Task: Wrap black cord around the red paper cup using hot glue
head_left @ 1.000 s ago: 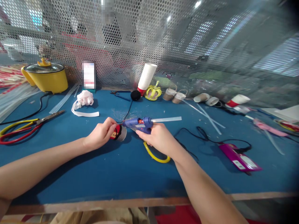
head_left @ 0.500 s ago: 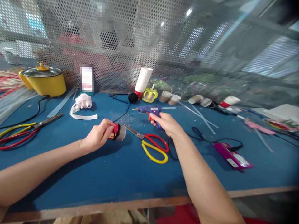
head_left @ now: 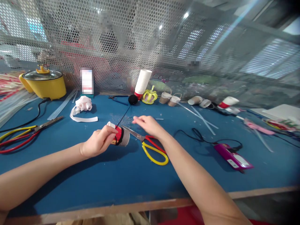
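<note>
My left hand (head_left: 97, 142) is closed round a small red and white paper cup (head_left: 119, 135), which lies tilted with its greyish end to the right. Black yarn (head_left: 123, 117) wraps the cup and runs up to a black ball of yarn (head_left: 133, 99). To the right, my right hand (head_left: 147, 125) is over the table with its fingers stretched toward the yarn, holding nothing that I can see. A short piece of clear glue stick (head_left: 159, 119) shows behind it; the glue gun itself is hidden. Scissors (head_left: 150, 145) with red and yellow handles lie below that hand.
Pliers-like shears (head_left: 35, 129), crumpled white ribbon (head_left: 83, 104) and a yellow pot (head_left: 47, 86) are at left. Along the mesh stand stacked paper cups (head_left: 142, 82), a yellow crown-like piece (head_left: 149, 96) and small buckets (head_left: 174, 100). A purple power strip (head_left: 234, 157) with cable lies right.
The glue gun has left my right hand's grip and is out of sight, and that hand has moved left. The cup has shifted slightly right, and the yarn is now drawn straighter.
</note>
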Motion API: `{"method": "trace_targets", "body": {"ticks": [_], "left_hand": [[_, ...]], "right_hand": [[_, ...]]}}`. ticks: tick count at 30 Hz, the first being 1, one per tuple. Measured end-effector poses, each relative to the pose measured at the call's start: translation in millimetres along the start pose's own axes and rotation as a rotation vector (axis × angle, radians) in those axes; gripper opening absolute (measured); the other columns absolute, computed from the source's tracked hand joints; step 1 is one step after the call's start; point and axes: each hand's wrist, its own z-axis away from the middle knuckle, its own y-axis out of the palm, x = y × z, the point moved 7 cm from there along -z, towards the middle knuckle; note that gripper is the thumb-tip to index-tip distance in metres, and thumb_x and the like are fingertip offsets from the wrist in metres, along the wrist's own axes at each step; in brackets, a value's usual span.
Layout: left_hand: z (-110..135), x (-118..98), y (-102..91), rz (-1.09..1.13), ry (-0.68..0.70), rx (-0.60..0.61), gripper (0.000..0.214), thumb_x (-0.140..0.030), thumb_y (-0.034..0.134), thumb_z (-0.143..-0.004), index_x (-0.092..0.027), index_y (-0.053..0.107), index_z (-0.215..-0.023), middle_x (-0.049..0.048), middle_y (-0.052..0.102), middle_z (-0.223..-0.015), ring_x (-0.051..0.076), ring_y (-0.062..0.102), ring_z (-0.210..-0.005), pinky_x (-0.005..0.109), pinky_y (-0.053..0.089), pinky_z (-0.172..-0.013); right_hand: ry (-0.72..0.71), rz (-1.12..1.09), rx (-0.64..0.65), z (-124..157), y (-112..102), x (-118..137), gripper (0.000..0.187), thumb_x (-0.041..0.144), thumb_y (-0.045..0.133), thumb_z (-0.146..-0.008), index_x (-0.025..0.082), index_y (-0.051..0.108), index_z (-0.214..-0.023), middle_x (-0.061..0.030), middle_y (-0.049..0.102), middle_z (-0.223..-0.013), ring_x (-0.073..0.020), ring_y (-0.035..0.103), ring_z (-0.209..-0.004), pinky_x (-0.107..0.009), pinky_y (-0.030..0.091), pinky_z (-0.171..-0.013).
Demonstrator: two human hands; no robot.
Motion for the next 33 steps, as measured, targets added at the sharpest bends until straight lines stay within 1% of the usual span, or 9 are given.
{"method": "trace_targets", "body": {"ticks": [3, 4, 6, 8, 13, 18, 22, 28, 33], "left_hand": [[0.3, -2.5, 2.9, 0.054, 0.024, 0.047, 0.012, -0.017, 0.035, -0.086, -0.018, 0.046, -0.090, -0.0015, 0.060, -0.063, 0.008, 0.057, -0.049, 0.017, 0.044, -0.048], [0.4, -3.7, 3.8, 0.076, 0.036, 0.064, 0.011, -0.016, 0.036, -0.085, -0.018, 0.046, -0.090, -0.0018, 0.060, -0.063, 0.008, 0.057, -0.050, 0.017, 0.044, -0.048], [0.4, -5.6, 4.7, 0.123, 0.051, 0.086, 0.011, -0.014, 0.036, -0.085, -0.018, 0.045, -0.091, -0.0025, 0.060, -0.063, 0.007, 0.057, -0.049, 0.016, 0.043, -0.048], [0.2, -4.0, 5.6, 0.160, 0.018, 0.098, 0.011, -0.014, 0.036, -0.085, -0.018, 0.044, -0.092, -0.0021, 0.061, -0.066, 0.007, 0.057, -0.052, 0.016, 0.043, -0.050], [0.5, 15.2, 8.5, 0.209, -0.248, 0.069, 0.013, -0.022, 0.035, -0.088, -0.017, 0.045, -0.095, 0.0010, 0.061, -0.074, 0.009, 0.057, -0.060, 0.019, 0.045, -0.056], [0.0, 24.1, 11.4, 0.256, -0.405, 0.070, 0.016, -0.027, 0.035, -0.088, -0.016, 0.046, -0.088, -0.0016, 0.055, -0.065, 0.009, 0.050, -0.054, 0.019, 0.041, -0.051], [0.9, 23.0, 11.4, 0.286, -0.412, 0.082, 0.016, -0.028, 0.035, -0.088, -0.017, 0.046, -0.087, -0.0018, 0.054, -0.065, 0.009, 0.049, -0.054, 0.020, 0.041, -0.052], [5.1, 17.3, 10.0, 0.314, -0.330, 0.074, 0.014, -0.028, 0.037, -0.088, -0.017, 0.046, -0.089, -0.0002, 0.057, -0.070, 0.009, 0.051, -0.059, 0.021, 0.042, -0.055], [5.0, 9.3, 6.6, 0.343, -0.254, 0.046, 0.011, -0.024, 0.039, -0.088, -0.017, 0.046, -0.090, 0.0013, 0.058, -0.075, 0.008, 0.052, -0.059, 0.020, 0.042, -0.054]], "right_hand": [[0.079, -0.420, 0.331, 4.4, 42.4, 39.1, 0.044, 0.052, 0.040, -0.083, 0.018, 0.068, -0.083, -0.0052, 0.068, -0.083, -0.0157, 0.060, -0.082, -0.029, 0.043, -0.080], [0.083, -0.546, 0.358, 4.9, 49.1, 50.6, 0.040, 0.051, 0.045, -0.081, 0.018, 0.067, -0.086, -0.0045, 0.068, -0.084, -0.0149, 0.060, -0.081, -0.029, 0.043, -0.080], [0.084, -0.718, 0.281, 3.4, 50.5, 63.5, 0.030, 0.044, 0.059, -0.074, 0.016, 0.066, -0.082, -0.0027, 0.067, -0.081, -0.0131, 0.059, -0.078, -0.028, 0.043, -0.079], [0.083, -0.793, 0.146, 2.9, 43.0, 65.2, 0.022, 0.037, 0.066, -0.068, 0.016, 0.064, -0.075, -0.0011, 0.065, -0.077, -0.0114, 0.057, -0.075, -0.026, 0.042, -0.078], [0.036, -0.736, -0.061, 7.7, 19.0, 59.7, 0.019, 0.036, 0.061, -0.072, 0.016, 0.060, -0.070, -0.0003, 0.061, -0.072, -0.0117, 0.055, -0.074, -0.026, 0.042, -0.073], [-0.012, -0.624, -0.124, 7.6, 9.9, 57.1, 0.021, 0.037, 0.058, -0.074, 0.016, 0.058, -0.072, -0.0013, 0.060, -0.073, -0.0115, 0.053, -0.070, -0.026, 0.042, -0.069], [0.002, -0.536, -0.141, 5.4, 9.3, 52.5, 0.022, 0.037, 0.057, -0.074, 0.016, 0.057, -0.070, -0.0001, 0.058, -0.068, -0.0105, 0.050, -0.064, -0.025, 0.040, -0.065], [0.058, -0.421, -0.122, 5.7, 12.2, 49.5, 0.023, 0.037, 0.054, -0.076, 0.016, 0.055, -0.068, 0.0009, 0.055, -0.064, -0.0108, 0.047, -0.061, -0.024, 0.038, -0.061], [0.016, -0.379, -0.086, 5.9, 16.2, 51.8, 0.025, 0.039, 0.052, -0.077, 0.015, 0.055, -0.068, 0.0016, 0.052, -0.062, -0.0101, 0.044, -0.059, -0.024, 0.036, -0.059]]}}
